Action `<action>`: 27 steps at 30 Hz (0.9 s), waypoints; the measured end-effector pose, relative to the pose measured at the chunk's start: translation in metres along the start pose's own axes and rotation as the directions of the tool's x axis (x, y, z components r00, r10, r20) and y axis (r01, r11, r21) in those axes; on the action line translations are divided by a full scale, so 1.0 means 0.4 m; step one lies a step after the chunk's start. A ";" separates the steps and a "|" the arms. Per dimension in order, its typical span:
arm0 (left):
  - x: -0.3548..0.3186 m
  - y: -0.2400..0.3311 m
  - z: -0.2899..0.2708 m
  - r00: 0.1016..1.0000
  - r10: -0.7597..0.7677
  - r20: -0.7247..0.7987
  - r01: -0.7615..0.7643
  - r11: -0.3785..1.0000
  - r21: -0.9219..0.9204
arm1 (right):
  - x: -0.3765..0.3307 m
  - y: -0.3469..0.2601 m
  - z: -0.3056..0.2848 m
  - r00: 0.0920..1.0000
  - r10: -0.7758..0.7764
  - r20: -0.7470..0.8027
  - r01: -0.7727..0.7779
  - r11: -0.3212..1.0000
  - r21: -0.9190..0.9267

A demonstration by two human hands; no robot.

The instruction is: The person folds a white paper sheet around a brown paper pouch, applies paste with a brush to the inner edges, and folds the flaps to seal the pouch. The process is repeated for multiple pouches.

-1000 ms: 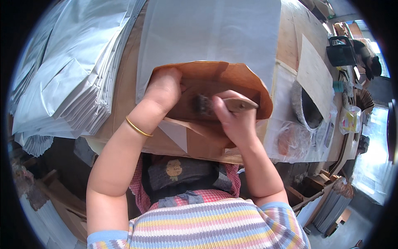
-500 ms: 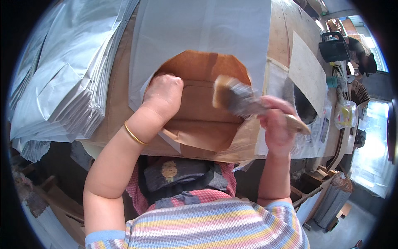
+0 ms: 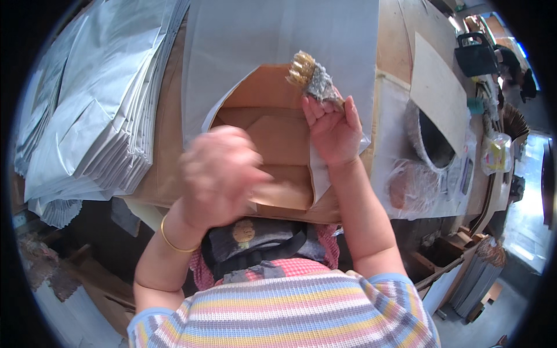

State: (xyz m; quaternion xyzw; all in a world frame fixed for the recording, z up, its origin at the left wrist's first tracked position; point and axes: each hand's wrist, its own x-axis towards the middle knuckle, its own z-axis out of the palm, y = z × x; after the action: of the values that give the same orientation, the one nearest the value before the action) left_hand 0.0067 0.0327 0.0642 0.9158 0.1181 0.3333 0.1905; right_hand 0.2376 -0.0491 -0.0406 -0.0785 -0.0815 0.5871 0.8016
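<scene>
A glue-caked brush [image 3: 312, 78] with tan bristles is gripped in the right hand [image 3: 332, 124], palm up, over the brown open end of a grey paper bag [image 3: 278, 52]. The left hand [image 3: 217, 174] is blurred above the brown folded flap [image 3: 278, 168]. A stack of grey bags [image 3: 87, 110] is seen at left, a round basin [image 3: 432, 136] at right.

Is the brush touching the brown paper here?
Cannot tell. In the head view the right hand holds the brush over the brown paper, but from above no contact or gap shows.
</scene>
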 end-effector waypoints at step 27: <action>-0.130 -0.194 0.122 0.833 -0.507 0.222 0.323 0.771 0.549 | 0.018 0.003 -0.018 0.998 0.050 0.024 -0.047 0.994 -0.097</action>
State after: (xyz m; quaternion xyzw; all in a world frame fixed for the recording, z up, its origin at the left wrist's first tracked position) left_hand -0.0071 0.0713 -0.0327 0.9278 0.3645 0.0683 0.0407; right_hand 0.2401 -0.0421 -0.0477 -0.1112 -0.1186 0.6028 0.7811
